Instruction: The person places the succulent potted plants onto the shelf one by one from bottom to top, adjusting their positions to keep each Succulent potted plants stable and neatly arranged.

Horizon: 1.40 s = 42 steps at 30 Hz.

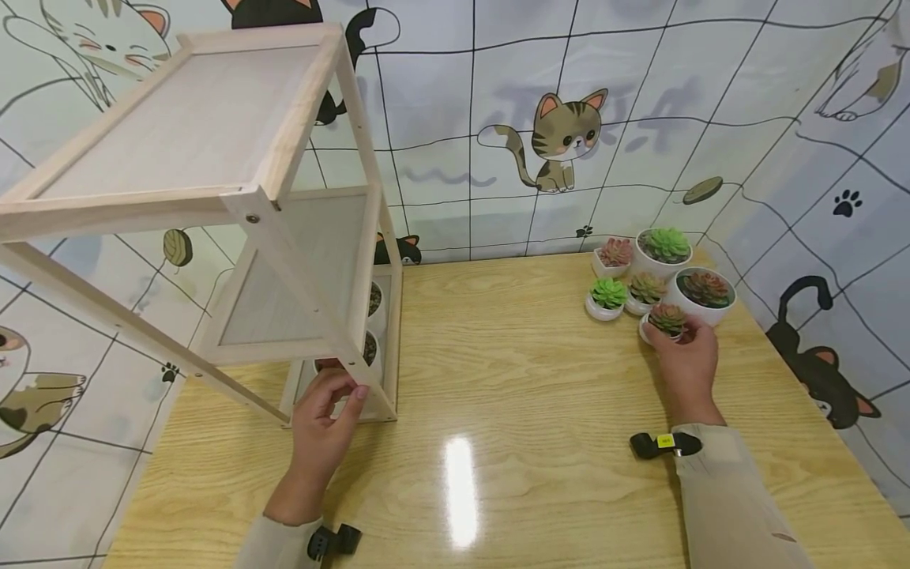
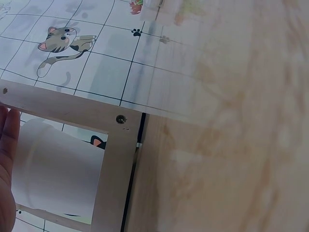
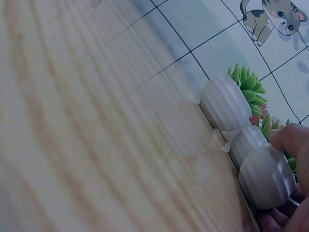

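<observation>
My right hand [image 1: 690, 363] pinches a small potted succulent [image 1: 667, 318] with reddish-green leaves between thumb and fingers. Its ribbed white pot [image 3: 267, 178] shows in the right wrist view. Close around it stand a bright green succulent [image 1: 607, 294], an olive one [image 1: 646, 289], a pink one [image 1: 613, 254] and two larger pots, one green [image 1: 665, 245] and one reddish [image 1: 704, 291]. At the wooden rack's lower tier is my left hand [image 1: 323, 419], its thumb by the front post. Its fingers lie beside a white pot [image 2: 60, 166]; contact is unclear.
The pale wooden rack [image 1: 306, 300] stands on the left of the wood-grain table [image 1: 498, 379]. White pots [image 1: 370, 348] sit on its bottom tier, partly behind the post. A cat-print cloth [image 1: 441, 95] hangs behind the table.
</observation>
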Tool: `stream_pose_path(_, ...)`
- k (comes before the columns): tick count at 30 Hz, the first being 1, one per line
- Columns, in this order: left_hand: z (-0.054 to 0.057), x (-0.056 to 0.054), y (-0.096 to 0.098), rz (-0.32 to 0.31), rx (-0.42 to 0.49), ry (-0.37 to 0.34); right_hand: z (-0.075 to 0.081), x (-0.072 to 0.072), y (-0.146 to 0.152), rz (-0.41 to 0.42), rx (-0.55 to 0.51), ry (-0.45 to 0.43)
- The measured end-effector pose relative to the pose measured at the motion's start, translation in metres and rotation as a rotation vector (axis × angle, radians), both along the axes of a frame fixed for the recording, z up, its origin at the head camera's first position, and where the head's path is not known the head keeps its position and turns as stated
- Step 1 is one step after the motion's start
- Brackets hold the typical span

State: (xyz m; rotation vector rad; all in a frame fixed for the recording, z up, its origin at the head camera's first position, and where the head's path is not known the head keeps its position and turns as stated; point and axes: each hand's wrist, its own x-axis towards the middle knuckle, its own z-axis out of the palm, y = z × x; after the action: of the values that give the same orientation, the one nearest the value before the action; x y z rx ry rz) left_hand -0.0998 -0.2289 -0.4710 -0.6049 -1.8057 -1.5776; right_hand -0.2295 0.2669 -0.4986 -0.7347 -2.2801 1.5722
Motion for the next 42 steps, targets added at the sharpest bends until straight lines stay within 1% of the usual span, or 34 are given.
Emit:
stream_pose_path(3, 0.000, 0.000, 0.000, -0.006, 0.005, -0.002, -0.001, 0.000, 0.001, 0.018, 0.027, -0.007)
stream_pose_path(7, 0.000, 0.001, 0.000, 0.005, 0.001, -0.001, -0.004, 0.000, 0.002, 0.037, 0.056, -0.011)
stream_pose_path(11, 0.000, 0.001, 0.000, 0.017, -0.005, 0.000, -0.005, 0.000, 0.001, 0.038, 0.042, -0.003)
stream_pose_path(19, 0.000, 0.001, -0.001, 0.009, -0.003, -0.002, -0.005, 0.001, 0.000, 0.027, 0.045, -0.035)
stream_pose_path(26, 0.000, 0.001, -0.001, 0.010, -0.005, -0.007, -0.005, 0.002, -0.001, 0.026, 0.045, -0.037)
stream_pose_path(31, 0.001, 0.001, -0.001, 0.018, -0.012, -0.012, -0.001, 0.003, -0.003, 0.026, 0.038, -0.036)
stream_pose_path(37, 0.002, 0.001, 0.000, 0.033, -0.026, -0.015, 0.005, 0.005, -0.007, 0.032, 0.036, -0.014)
stream_pose_path(42, 0.002, 0.001, -0.001, 0.033, -0.030, -0.019, 0.006, 0.005, -0.007, 0.036, 0.021, 0.042)
